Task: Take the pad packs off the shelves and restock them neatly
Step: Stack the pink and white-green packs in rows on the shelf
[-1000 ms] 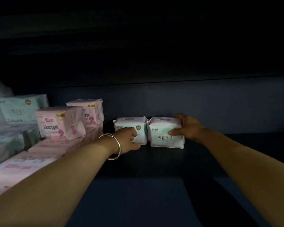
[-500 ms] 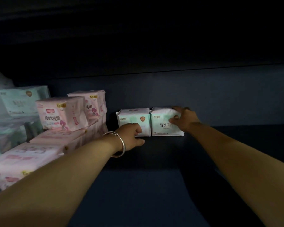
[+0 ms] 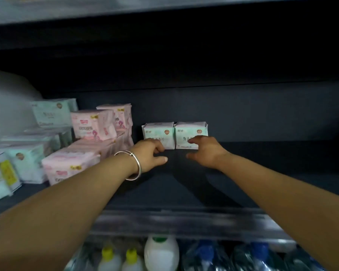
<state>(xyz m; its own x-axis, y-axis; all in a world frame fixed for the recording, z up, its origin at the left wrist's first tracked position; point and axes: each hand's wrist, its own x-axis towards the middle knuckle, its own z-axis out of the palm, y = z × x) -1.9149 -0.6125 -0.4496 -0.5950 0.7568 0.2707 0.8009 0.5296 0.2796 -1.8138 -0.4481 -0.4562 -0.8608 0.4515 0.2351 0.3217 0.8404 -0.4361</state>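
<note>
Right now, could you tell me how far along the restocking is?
Done: two mint packs stand upright, side by side at the shelf back. In hand: nothing; left hand and right hand hover open before them. Left: the jumbled pink packs.

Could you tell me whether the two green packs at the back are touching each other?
Touching: the head view shows left pack and right pack side by side, no gap.

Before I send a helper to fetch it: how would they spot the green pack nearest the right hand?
On the dark shelf, past the pink packs at left, two green packs stand side by side against the back wall. It is the right pack of the pair, behind the right hand; its twin sits beside the pink packs.
</note>
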